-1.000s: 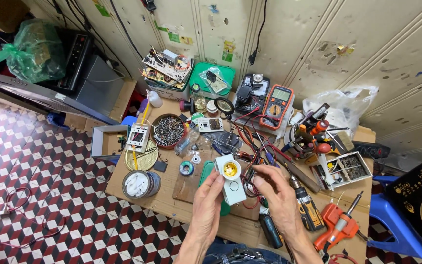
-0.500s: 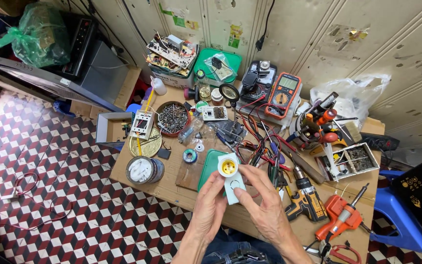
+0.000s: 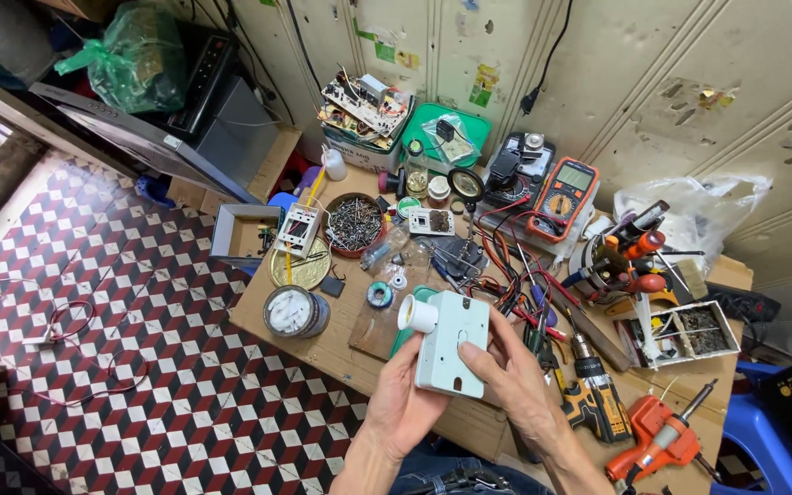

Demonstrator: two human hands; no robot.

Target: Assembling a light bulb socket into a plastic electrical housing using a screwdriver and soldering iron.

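My left hand (image 3: 403,403) and my right hand (image 3: 511,376) together hold a pale grey-green rectangular plastic housing (image 3: 452,341) above the front edge of a wooden workbench (image 3: 323,341). Its flat back faces up, showing small holes. A white round lamp socket (image 3: 417,314) sticks out from the housing's upper left corner. Left fingers wrap under its lower left side. The right thumb and fingers press on its right edge and back.
Behind the hands lie red and black test leads (image 3: 506,275), an orange multimeter (image 3: 563,197), a bowl of screws (image 3: 354,223), a round tin (image 3: 295,312), a cordless drill (image 3: 593,399), an orange soldering gun (image 3: 657,440) and a tool cup (image 3: 621,261). Checkered floor lies left.
The housing has been turned over: its front with the yellow-centred socket faced up before, now its plain back faces up. The camera has come closer.
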